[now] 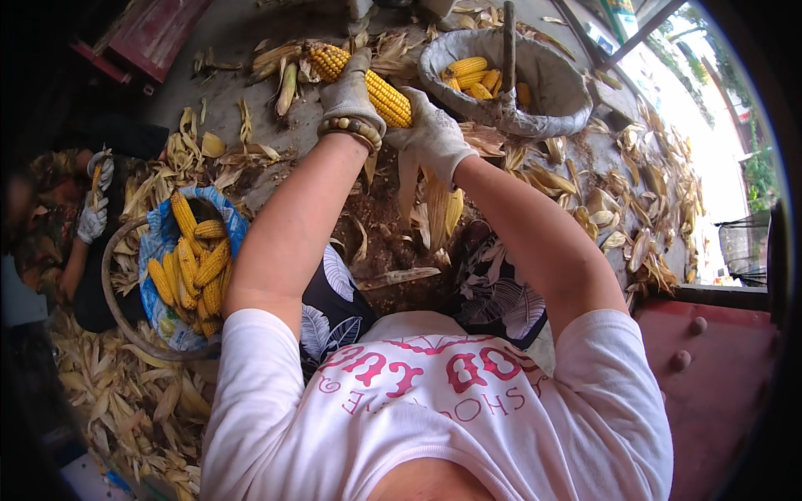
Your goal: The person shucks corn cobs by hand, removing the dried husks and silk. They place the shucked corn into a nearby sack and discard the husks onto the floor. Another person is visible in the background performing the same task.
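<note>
Between my hands is an ear of yellow corn (pixel 389 100) with its kernels bare, held slantwise above the littered floor. My left hand (pixel 352 94), in a pale work glove with a beaded bracelet at the wrist, grips it around the middle. At the ear's lower right end, my right hand (pixel 433 130), also gloved, is closed on its base. Peeled husk leaves (pixel 437 203) hang below the right hand. Just beyond that hand stands a grey-lined basket (pixel 557 113) with an upright handle and several husked ears (pixel 467 72) inside.
At left, a blue-lined basket (pixel 145 263) with a hooped handle holds many husked ears (pixel 188 269). Beside it, another person's gloved hands (pixel 94 220) hold something thin. Loose husks (pixel 125 407) cover much of the floor. A red surface (pixel 708 376) lies at right.
</note>
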Demonstrator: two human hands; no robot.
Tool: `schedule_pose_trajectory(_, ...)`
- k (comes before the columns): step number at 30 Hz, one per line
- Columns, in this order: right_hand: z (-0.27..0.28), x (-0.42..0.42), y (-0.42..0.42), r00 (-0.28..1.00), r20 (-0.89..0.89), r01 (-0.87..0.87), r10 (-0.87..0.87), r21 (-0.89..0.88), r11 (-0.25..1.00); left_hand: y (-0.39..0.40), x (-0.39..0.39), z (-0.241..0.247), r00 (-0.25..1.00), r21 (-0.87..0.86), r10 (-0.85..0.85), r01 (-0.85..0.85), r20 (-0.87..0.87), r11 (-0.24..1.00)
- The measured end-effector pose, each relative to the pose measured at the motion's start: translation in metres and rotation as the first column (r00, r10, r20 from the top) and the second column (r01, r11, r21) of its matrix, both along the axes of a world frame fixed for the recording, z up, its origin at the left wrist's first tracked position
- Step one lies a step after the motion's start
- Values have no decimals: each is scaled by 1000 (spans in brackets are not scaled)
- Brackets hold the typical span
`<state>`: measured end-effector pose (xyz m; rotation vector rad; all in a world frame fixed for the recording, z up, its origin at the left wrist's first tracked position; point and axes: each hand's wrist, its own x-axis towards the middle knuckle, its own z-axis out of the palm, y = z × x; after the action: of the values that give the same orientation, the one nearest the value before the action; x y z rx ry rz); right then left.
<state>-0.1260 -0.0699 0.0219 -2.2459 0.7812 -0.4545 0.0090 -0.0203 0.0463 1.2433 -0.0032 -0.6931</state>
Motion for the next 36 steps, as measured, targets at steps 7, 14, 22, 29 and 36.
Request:
schedule_pose_trajectory(7, -47, 2, -36, 984, 145, -122, 100, 155, 980, 0, 35, -10, 999, -154, -4, -1, -32, 988)
schedule_pose_trajectory(14, -43, -10, -35, 990, 88, -128, 107, 290, 949, 5, 64, -20, 919, -460, -358, 393, 165, 796)
schedule_pose_trajectory(22, -34, -4, -26, 921, -389, 69, 11, 190, 979, 2, -2, 24, 720, 71, -386, 426, 577, 902)
schedule_pose_trajectory(29, -7, -14, -13, 679, -636, -377, 366, 125, 918, 2, -8, 29, 638, 267, -460, 380, 617, 886)
schedule_pose_trajectory(36, -17, -103, -53, 713, -687, -394, 144, -222, 892, 47, 173, -69, 977, -40, -9, 0, -215, 999)
